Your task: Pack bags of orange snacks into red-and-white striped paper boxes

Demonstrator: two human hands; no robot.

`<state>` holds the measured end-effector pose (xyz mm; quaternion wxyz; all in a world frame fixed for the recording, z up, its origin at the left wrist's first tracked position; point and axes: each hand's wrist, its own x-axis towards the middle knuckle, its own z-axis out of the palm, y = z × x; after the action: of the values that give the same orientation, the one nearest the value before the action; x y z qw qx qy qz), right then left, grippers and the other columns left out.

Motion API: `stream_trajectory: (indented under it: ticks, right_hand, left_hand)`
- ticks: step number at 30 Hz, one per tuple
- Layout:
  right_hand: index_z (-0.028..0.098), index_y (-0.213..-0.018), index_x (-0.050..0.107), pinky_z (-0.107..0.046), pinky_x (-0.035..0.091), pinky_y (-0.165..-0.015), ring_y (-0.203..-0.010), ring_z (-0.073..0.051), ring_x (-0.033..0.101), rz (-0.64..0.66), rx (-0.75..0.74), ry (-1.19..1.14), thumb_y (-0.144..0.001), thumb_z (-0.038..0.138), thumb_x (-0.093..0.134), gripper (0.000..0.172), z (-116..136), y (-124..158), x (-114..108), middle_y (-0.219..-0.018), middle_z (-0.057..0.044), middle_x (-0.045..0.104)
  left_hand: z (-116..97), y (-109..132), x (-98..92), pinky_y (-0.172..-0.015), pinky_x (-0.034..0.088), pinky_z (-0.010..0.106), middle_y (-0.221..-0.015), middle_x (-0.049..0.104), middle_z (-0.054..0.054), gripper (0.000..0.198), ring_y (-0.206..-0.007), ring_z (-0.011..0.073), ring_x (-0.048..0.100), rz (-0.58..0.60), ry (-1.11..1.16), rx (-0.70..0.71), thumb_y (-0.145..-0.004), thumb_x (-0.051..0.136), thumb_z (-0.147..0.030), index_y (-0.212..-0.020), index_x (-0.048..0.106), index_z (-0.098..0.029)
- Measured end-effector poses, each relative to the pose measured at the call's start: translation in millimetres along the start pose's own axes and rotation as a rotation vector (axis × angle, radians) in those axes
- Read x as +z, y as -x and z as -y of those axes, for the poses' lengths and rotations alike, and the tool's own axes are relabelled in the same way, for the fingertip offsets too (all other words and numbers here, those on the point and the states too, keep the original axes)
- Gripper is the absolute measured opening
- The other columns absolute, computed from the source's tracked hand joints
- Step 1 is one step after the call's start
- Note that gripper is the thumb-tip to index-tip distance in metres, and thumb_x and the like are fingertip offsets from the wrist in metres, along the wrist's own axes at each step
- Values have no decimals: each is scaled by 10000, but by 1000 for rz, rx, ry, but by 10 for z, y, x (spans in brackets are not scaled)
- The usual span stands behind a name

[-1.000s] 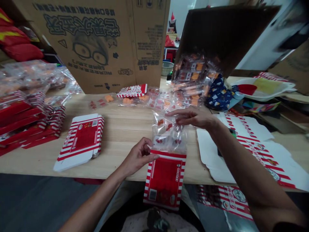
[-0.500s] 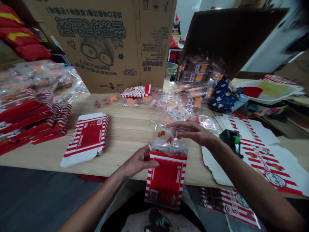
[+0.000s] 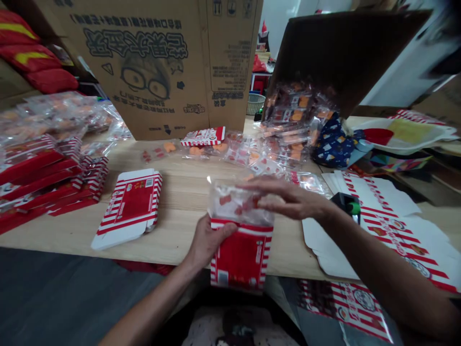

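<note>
My left hand (image 3: 209, 240) grips the left edge of a red-and-white striped box (image 3: 239, 257), its thumb lying over the front near the top. Out of the box's upper end sticks a clear plastic packet (image 3: 230, 199) with small reddish pieces inside. My right hand (image 3: 288, 197) lies across the packet's upper right part, fingers stretched out and somewhat blurred. The box is held at the table's front edge, close to my body. Another striped box (image 3: 135, 199), with a white flap, lies on the table to the left.
Stacked filled boxes (image 3: 39, 173) and a heap of packets (image 3: 61, 115) are at left. A large carton (image 3: 162, 115) stands behind. More packets (image 3: 295, 125) spill from an open carton. At right are flat box blanks (image 3: 399, 235), a tape dispenser (image 3: 344, 204) and a blue cloth bundle (image 3: 333, 144).
The box and packet have shifted slightly left and up. My left hand has moved up along with them, and my right hand still lies over the packet.
</note>
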<state>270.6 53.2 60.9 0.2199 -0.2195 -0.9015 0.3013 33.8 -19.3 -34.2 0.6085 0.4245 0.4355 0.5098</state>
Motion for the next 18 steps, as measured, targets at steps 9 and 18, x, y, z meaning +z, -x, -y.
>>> stream_trajectory:
  ticks: [9,18]
  right_hand:
    - [324,-1264,688,-563,236,-1104,-1239,-280,530,-273,-135,528,-968,177,517,372,47,-429,45,-1072,-33,726]
    - [262,-1323,578,-518,215,-1135,-1106,-236,577,-168,-84,394,-978,221,500,356,40,-641,69,-1136,-51,678]
  left_hand:
    - [-384,-752,-382,-751,551,318,-821,734,43,517,-777,213,678,-82,-250,368,-550,905,-456,-908,692,-149]
    - [-82,-654,-530,-824,514,294,-1029,700,53,645,-901,204,662,-145,-163,446,-654,852,-510,-1151,605,-182]
